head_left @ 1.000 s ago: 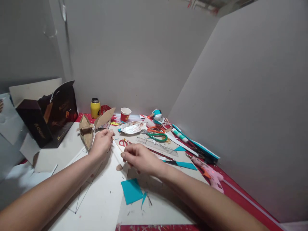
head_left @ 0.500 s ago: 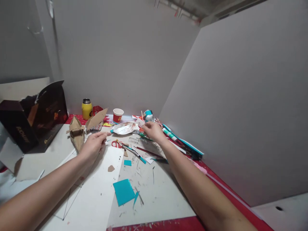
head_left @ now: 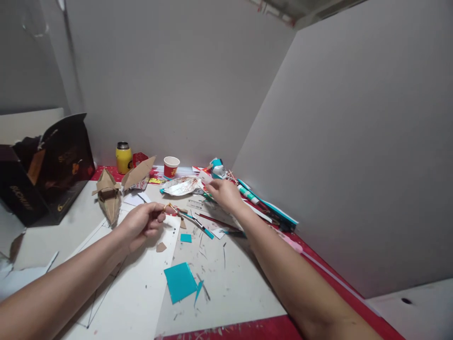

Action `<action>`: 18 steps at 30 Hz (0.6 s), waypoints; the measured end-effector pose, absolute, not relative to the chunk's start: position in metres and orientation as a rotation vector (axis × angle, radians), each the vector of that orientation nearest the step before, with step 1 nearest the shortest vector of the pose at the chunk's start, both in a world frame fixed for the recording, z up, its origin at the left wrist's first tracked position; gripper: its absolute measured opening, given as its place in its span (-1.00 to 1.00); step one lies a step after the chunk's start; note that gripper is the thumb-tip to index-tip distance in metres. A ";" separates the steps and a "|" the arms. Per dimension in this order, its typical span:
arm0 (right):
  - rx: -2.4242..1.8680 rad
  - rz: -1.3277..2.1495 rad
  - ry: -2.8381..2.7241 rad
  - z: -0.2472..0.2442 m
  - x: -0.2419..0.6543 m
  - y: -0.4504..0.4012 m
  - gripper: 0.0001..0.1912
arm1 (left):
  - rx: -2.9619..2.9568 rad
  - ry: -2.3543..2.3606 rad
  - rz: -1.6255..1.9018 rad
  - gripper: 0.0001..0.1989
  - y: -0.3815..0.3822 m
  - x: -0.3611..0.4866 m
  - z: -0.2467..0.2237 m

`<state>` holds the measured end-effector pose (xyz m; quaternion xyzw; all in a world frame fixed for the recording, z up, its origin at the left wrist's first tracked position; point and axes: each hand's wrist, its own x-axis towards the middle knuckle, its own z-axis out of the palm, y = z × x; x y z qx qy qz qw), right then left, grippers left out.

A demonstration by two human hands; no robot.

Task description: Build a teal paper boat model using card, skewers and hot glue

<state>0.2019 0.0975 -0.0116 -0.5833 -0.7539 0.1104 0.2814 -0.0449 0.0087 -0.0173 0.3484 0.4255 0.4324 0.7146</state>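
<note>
My left hand [head_left: 146, 224] hovers over the white sheet [head_left: 141, 293], its thumb and forefinger pinched beside the red-handled scissors [head_left: 172, 213]. What sits in that pinch, if anything, is too small to name. Farther right, my right hand [head_left: 226, 194] reaches over the heap of tools, fingers closed together near a small white card [head_left: 204, 177]; its fingertips hide what they grip. Between the hands lie a crumpled silver foil dish [head_left: 181, 186] and a clear ruler [head_left: 195, 204]. A thin dark red brush or pencil [head_left: 212, 220] lies below the right hand.
A folded cardboard boat shape [head_left: 109, 197], a yellow bottle [head_left: 123, 158] and a red paper cup [head_left: 171, 166] stand at the back. A dark gift box [head_left: 49, 174] is on the left. Blue squares [head_left: 180, 282] lie in front. Grey walls enclose the table.
My left hand has shifted slightly right and down towards the scissors. The thin pale stick that stood upright at my right fingertips no longer shows. The view has turned a little.
</note>
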 end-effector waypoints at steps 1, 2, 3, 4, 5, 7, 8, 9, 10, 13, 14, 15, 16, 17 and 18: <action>-1.488 0.447 -2.016 -0.007 0.192 0.088 -0.69 | 0.769 0.922 0.931 -0.84 0.008 -0.044 -0.017; -1.402 0.618 -2.024 -0.003 0.182 0.078 -0.66 | 0.768 0.902 0.909 -0.85 0.006 -0.043 -0.016; -1.318 0.777 -2.021 0.000 0.172 0.068 -0.63 | 0.769 0.884 0.891 -0.85 0.005 -0.042 -0.016; -1.235 0.925 -2.015 0.001 0.163 0.058 -0.62 | 0.771 0.867 0.879 -0.86 0.004 -0.041 -0.015; -1.162 1.059 -2.006 0.001 0.155 0.050 -0.63 | 0.773 0.852 0.871 -0.86 0.003 -0.040 -0.015; -1.048 1.251 -1.933 -0.003 0.143 0.038 -0.66 | 0.777 0.825 0.857 -0.86 0.000 -0.039 -0.014; -1.008 1.314 -1.878 -0.006 0.139 0.035 -0.68 | 0.779 0.813 0.848 -0.86 -0.001 -0.039 -0.014; -0.975 1.358 -1.817 -0.010 0.137 0.033 -0.70 | 0.781 0.801 0.840 -0.86 -0.001 -0.038 -0.013; -0.950 1.389 -1.758 -0.013 0.136 0.032 -0.72 | 0.782 0.790 0.830 -0.85 -0.002 -0.038 -0.013; -0.894 1.440 -1.611 -0.019 0.133 0.031 -0.78 | 0.787 0.758 0.798 -0.86 -0.002 -0.038 -0.014; -0.885 1.444 -1.568 -0.019 0.131 0.031 -0.79 | 0.788 0.749 0.786 -0.85 -0.001 -0.038 -0.014; -0.879 1.444 -1.525 -0.020 0.130 0.030 -0.80 | 0.788 0.742 0.774 -0.84 -0.001 -0.038 -0.015; -0.878 1.440 -1.483 -0.019 0.129 0.029 -0.80 | 0.786 0.739 0.761 -0.82 0.000 -0.038 -0.015; -0.877 1.433 -1.439 -0.019 0.128 0.030 -0.80 | 0.784 0.740 0.751 -0.80 0.001 -0.038 -0.016; -0.875 1.422 -1.394 -0.017 0.128 0.030 -0.80 | 0.782 0.745 0.745 -0.79 0.001 -0.039 -0.017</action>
